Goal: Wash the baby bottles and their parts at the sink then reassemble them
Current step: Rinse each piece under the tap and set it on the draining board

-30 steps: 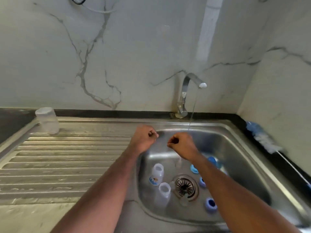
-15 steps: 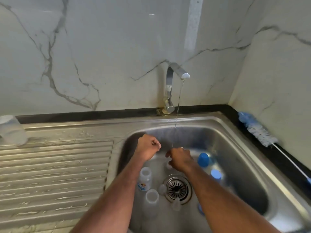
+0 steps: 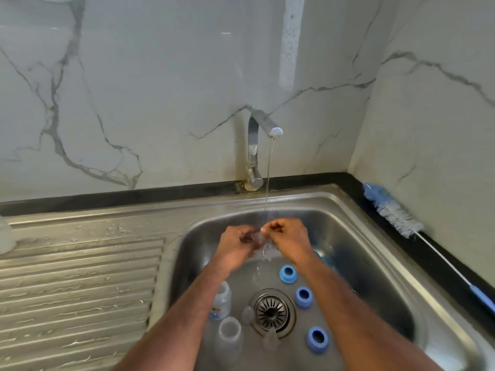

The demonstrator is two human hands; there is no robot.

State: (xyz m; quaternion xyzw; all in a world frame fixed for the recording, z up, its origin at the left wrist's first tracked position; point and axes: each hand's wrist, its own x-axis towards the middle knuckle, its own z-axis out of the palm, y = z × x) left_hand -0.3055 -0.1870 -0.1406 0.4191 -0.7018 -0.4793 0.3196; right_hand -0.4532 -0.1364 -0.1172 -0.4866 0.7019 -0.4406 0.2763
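Observation:
Over the steel sink [image 3: 356, 253], my left hand [image 3: 235, 245] and my right hand [image 3: 289, 239] meet under the thin stream from the tap [image 3: 254, 151]. Together they pinch a small clear part [image 3: 258, 238], likely a teat; it is mostly hidden by my fingers. On the sink floor lie two clear bottles, one with a printed picture [image 3: 222, 301] and one plain [image 3: 230, 336]. Three blue collar rings [image 3: 288, 274] [image 3: 304, 297] [image 3: 317, 340] sit around the drain [image 3: 272, 313], and two clear teats [image 3: 247, 314] [image 3: 270, 341] lie beside it.
A blue and white bottle brush [image 3: 401, 218] lies on the black ledge at the right. The ribbed draining board [image 3: 80, 277] stretches to the left, with a clear container [image 3: 5, 236] at its far left edge. Marble walls close the back and right.
Both hands have come together under the stream and now hold the clear part between them. The view has shifted right and down, so the container on the draining board is at the frame edge.

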